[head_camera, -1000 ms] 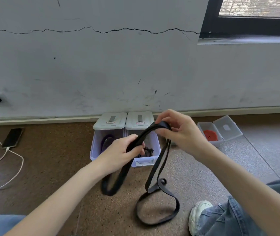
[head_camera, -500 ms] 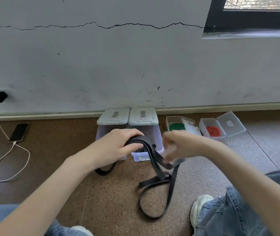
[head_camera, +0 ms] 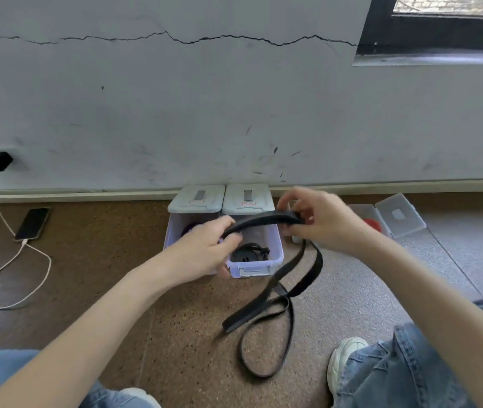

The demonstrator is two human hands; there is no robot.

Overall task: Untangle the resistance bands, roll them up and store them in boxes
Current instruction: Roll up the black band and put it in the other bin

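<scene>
A bare indoor room, seen from its floor: brown speckled cork-like flooring (head_camera: 193,334), a scuffed grey plaster wall (head_camera: 205,113) with a long crack, a black-framed window (head_camera: 440,33) far right, a black smartphone (head_camera: 32,223) charging at left.

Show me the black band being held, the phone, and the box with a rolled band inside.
Band (head_camera: 264,221): head view, the stretch between both hands.
Phone (head_camera: 32,223): head view, middle of its dark screen.
Box (head_camera: 275,245): head view, its clear right wall.

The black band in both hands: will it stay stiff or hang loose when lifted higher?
Probably floppy: the black band sags below the right hand into loose loops on the floor. It looks light; the left hand holds it by the fingers. Rolled, it may spring open.
</scene>
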